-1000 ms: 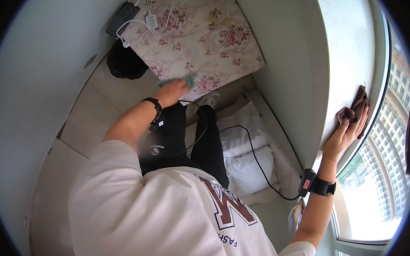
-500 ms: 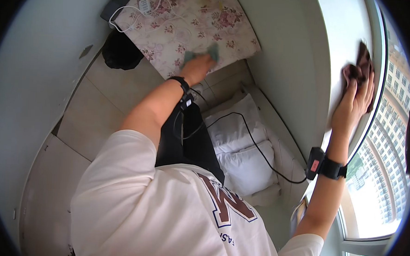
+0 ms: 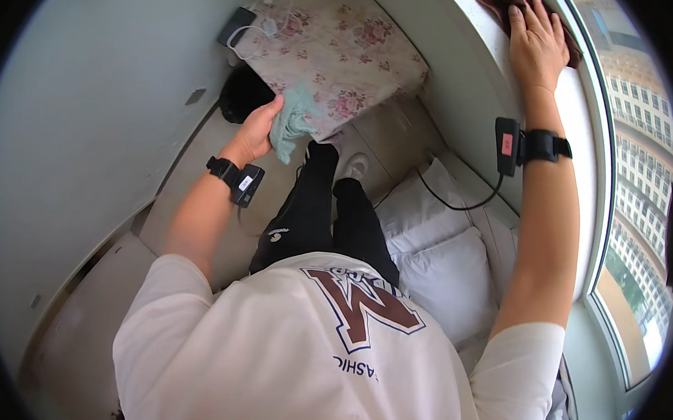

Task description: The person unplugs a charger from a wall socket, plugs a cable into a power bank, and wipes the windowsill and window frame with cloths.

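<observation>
In my left hand (image 3: 255, 132) is a crumpled light green cloth (image 3: 292, 122), pinched by its near side and hanging beside the edge of the flower-patterned tabletop (image 3: 382, 68). My right hand (image 3: 540, 52) lies flat with its fingers spread over a dark brown cloth (image 3: 500, 1), pressing it on the white ledge (image 3: 572, 108) along the window. Part of the brown cloth is hidden under the palm. Each wrist wears a black strap with a small black box.
A black charger (image 3: 236, 27) and white cables (image 3: 268, 27) sit on the tabletop. Below its left corner is a black bag (image 3: 245, 93). White pillows (image 3: 451, 273) lie right of my legs. A black cable (image 3: 458, 207) runs from my right wrist. The window (image 3: 637, 142) is at the far right.
The view has shifted. My left hand has drawn back from the tabletop to its left edge with the green cloth. My right hand and the brown cloth have moved farther up along the ledge.
</observation>
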A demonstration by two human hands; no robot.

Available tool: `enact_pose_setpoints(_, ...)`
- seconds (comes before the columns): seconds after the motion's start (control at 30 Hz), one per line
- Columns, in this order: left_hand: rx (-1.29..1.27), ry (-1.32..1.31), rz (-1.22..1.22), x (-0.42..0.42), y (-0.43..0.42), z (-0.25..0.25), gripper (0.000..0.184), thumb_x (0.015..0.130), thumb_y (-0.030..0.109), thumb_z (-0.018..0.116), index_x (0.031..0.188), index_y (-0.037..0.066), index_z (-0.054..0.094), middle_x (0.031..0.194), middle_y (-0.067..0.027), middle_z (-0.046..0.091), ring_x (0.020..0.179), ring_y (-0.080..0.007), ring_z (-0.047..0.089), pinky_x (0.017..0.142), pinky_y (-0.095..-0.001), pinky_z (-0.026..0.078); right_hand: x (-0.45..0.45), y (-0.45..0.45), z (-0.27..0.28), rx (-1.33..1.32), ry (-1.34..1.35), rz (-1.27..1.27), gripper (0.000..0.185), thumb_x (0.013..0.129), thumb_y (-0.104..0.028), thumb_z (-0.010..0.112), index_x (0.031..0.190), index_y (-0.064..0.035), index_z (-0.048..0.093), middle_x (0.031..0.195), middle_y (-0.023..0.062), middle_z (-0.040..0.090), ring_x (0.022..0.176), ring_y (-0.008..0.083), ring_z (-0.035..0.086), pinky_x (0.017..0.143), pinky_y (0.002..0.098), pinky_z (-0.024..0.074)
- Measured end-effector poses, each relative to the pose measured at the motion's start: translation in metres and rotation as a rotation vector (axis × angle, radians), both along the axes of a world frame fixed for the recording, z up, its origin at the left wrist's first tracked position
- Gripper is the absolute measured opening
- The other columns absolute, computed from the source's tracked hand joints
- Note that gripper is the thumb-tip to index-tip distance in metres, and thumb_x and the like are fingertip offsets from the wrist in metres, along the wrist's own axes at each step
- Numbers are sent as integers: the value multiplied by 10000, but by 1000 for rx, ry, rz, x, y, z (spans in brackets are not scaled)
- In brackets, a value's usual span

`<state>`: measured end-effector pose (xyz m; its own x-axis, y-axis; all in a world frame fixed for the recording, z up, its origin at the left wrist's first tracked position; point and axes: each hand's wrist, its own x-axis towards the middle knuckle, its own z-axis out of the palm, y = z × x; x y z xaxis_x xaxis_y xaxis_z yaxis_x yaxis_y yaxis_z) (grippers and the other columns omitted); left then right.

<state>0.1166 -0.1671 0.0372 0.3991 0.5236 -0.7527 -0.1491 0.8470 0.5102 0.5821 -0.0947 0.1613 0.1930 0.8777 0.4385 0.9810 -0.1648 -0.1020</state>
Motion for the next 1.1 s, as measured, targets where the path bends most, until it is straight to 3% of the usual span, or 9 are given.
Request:
enact_pose_setpoints(0.03,-94,-184,193,2,-5,28,369,1046,268,476,1286,5,576,1241,-97,651,1119,-228,633,987,-373,488,27,11,-27,16,-141,9,442,999,-466,453,1375,-265,569,1468,27,516,1401,315,393,1143,454,278)
enact_pose_setpoints(0.17,-12,-339,293,20,-26,92,602,1024,522,409,1356,37,541,1293,-104,634,1199,-257,588,1032,-422,456,57,12,-46,110,-147,251,349,1014,-352,454,1196,-161,682,1281,28,657,1323,323,491,1084,405,379)
enact_pose_setpoints(0.23,-40,-427,277,32,-29,135,691,994,580,430,1395,22,503,1325,-121,615,1235,-268,563,1052,-434,438,48,4,-37,258,283,319,313,1002,-261,513,1175,-56,676,1221,159,675,1219,320,588,1000,344,461)
enact_pose_setpoints(0.37,268,-568,99,37,-38,168,590,961,327,618,1414,-17,458,1370,-165,572,1243,-260,562,1070,-424,431,-6,-73,10,83,1825,27,415,1044,-316,449,1267,-3,605,1270,102,644,1204,254,595,1063,358,434)
enact_pose_setpoints(0.53,219,-449,-4,8,-41,180,435,961,257,609,1302,-6,545,1125,-136,669,990,-231,666,817,-402,572,-49,-173,35,259,2576,108,480,1062,-364,340,1409,-65,481,1415,131,538,1315,318,496,1150,493,345)
enact_pose_setpoints(0.6,364,-473,92,-4,-47,201,578,970,417,577,1366,4,494,1266,-156,616,1087,-277,638,937,-437,528,-61,-201,50,332,2772,469,493,1066,-391,306,1417,-90,476,1427,121,531,1326,317,488,1146,517,340)
enact_pose_setpoints(0.73,317,-592,254,-31,-60,227,630,985,472,517,1422,23,453,1374,-144,568,1271,-314,537,1099,-472,400,-105,-238,125,582,2603,562,577,1041,-508,291,1418,-116,484,1453,109,507,1324,323,488,1144,511,345)
enact_pose_setpoints(0.9,79,-656,189,-57,-74,213,552,947,337,519,1411,41,485,1375,-141,578,1279,-319,533,1104,-480,391,-165,-234,73,410,3002,631,533,979,-423,546,1355,-47,519,1308,133,602,1166,312,593,1019,449,488)
enact_pose_setpoints(1.1,284,-760,120,-96,-83,266,583,823,236,565,1370,41,517,1346,-132,597,1244,-313,557,1093,-472,407,-244,-238,183,420,2278,926,598,976,-481,531,1399,-61,489,1468,146,469,1344,323,465,1131,503,378)
